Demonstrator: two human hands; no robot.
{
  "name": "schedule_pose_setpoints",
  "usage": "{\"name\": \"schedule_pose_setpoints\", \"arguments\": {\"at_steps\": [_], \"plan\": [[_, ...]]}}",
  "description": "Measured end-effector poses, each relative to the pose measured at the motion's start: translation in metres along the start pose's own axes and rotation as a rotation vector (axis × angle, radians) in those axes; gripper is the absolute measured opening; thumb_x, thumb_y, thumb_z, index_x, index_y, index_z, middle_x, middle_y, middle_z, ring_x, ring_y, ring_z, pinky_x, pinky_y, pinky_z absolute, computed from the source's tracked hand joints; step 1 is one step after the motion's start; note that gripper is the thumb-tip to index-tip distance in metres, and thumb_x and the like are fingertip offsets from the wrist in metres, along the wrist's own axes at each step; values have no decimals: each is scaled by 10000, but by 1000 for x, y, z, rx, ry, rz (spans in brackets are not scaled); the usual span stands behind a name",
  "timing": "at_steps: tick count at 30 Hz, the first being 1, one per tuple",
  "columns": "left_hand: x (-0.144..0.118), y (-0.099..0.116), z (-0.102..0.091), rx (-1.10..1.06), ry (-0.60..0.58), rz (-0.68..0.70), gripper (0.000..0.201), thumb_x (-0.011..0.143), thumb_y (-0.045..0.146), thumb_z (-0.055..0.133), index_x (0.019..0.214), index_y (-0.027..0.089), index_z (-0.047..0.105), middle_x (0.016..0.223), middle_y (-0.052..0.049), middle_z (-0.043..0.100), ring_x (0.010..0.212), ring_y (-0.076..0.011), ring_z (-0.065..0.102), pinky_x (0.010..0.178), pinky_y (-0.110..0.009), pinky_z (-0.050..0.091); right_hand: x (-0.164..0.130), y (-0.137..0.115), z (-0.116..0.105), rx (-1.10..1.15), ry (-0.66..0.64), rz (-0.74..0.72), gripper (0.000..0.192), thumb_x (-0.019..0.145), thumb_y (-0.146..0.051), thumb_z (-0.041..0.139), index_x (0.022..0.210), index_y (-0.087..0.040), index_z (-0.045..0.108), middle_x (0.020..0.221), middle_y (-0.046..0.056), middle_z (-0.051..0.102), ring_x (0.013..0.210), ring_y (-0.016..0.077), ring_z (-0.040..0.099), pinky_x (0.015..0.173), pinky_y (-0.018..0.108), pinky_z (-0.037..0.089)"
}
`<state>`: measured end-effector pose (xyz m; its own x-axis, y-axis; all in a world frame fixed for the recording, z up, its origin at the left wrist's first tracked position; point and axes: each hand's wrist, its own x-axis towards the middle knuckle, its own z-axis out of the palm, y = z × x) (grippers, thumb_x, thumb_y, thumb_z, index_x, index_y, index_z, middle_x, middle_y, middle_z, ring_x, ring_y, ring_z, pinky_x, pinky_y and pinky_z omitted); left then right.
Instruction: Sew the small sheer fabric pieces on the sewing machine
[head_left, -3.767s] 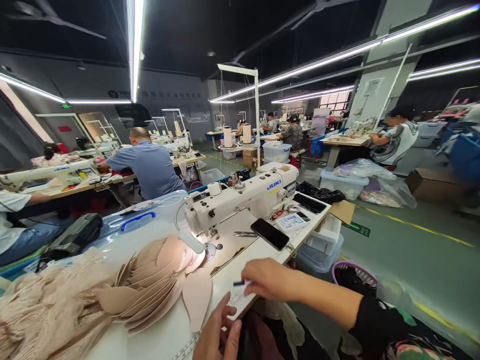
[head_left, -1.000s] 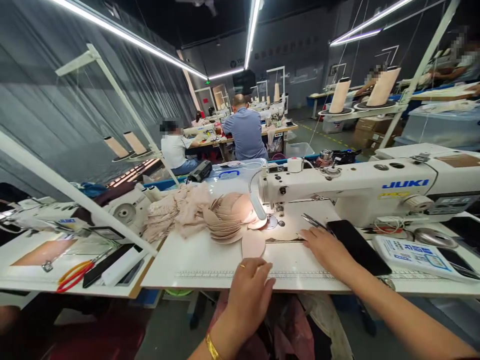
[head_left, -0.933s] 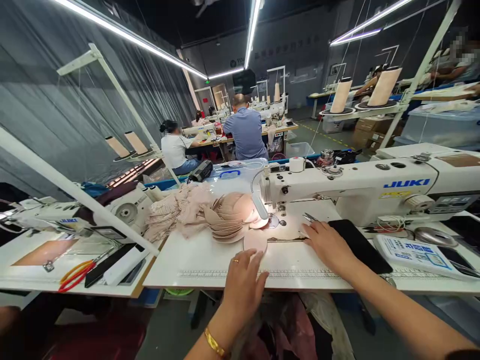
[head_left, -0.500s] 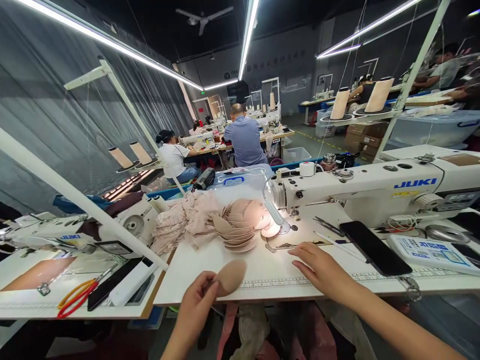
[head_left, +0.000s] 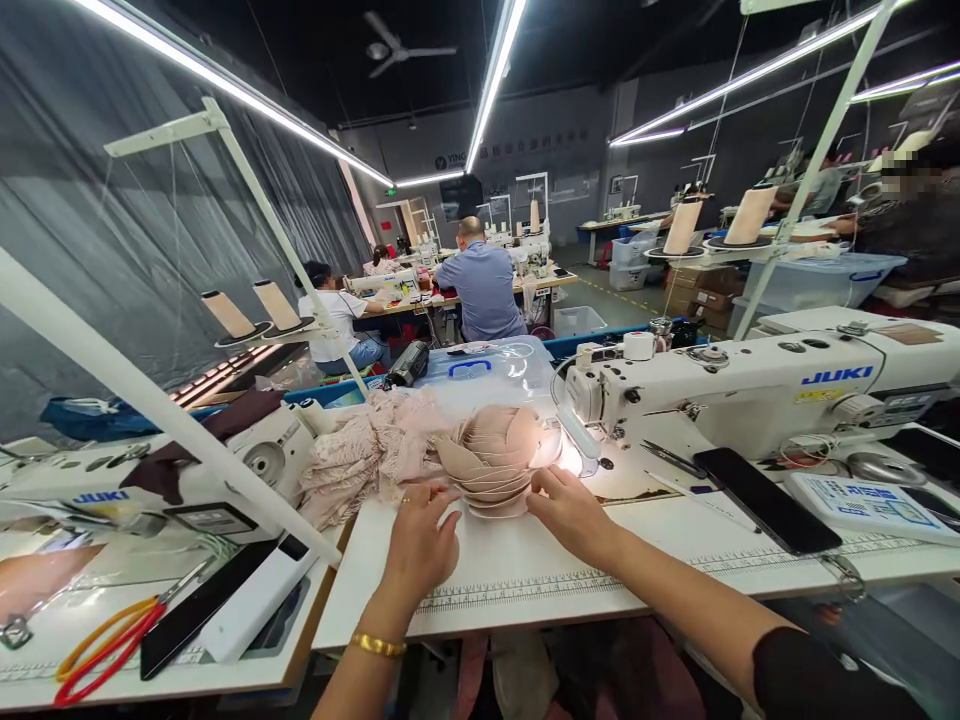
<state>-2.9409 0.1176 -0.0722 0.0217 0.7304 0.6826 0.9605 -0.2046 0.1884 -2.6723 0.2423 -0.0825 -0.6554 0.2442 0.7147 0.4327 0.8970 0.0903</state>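
While both hands sit at the stack of cups (head_left: 495,462) on the bench (head_left: 525,560), the step in hand appears to be gathering or squaring that stack. The left hand (head_left: 421,535) lies open, fingers spread, fingertips touching the stack's lower left edge. The right hand (head_left: 571,508) reaches to the stack's right side, fingers curled against it; whether it grips a cup I cannot tell. The stack lies between the two hands, just left of the sewing machine (head_left: 750,385) needle area and its lamp, with a heap of lace cloth (head_left: 360,455) touching it on the left. In my judgement, the next move calls for a firm two-sided hold to keep the fanned cups together.
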Motion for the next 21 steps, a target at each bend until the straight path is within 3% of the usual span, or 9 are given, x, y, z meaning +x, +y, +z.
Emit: {"name": "schedule_pose_setpoints", "arguments": {"at_steps": [6, 13, 17, 21], "plan": [[25, -2, 15, -20, -95, 109, 130, 903, 109, 688, 954, 228, 699, 1081, -66, 678, 1026, -295, 640, 903, -454, 543, 9, 4, -9, 8, -4, 26, 148, 977, -95, 639, 900, -221, 646, 1012, 54, 656, 886, 205, 551, 777, 323, 469], [24, -6, 13, -5, -98, 171, 134, 937, 104, 664, 1013, 214, 677, 1100, -82, 652, 1024, -294, 603, 860, -433, 526, 15, 9, -9, 54, -36, 40, 182, 1036, -135, 583, 887, -227, 633, 878, 35, 671, 826, 204, 563, 749, 325, 459], [25, -4, 15, 8, -132, 203, 139, 943, 85, 650, 918, 214, 698, 1076, -68, 647, 1003, -276, 595, 849, -417, 514, 9, 10, -4, 106, -38, 74, 120, 994, -130, 648, 931, -225, 608, 908, 33, 691, 844, 211, 580, 758, 327, 467], [27, -3, 15, 21, -155, 223, 174, 949, 93, 641, 829, 205, 698, 1037, -63, 650, 967, -260, 591, 826, -399, 506, 5, 13, -5, 151, -46, 126, 230, 915, -69, 721, 1021, -214, 578, 894, 12, 704, 845, 206, 605, 753, 313, 480]]}}
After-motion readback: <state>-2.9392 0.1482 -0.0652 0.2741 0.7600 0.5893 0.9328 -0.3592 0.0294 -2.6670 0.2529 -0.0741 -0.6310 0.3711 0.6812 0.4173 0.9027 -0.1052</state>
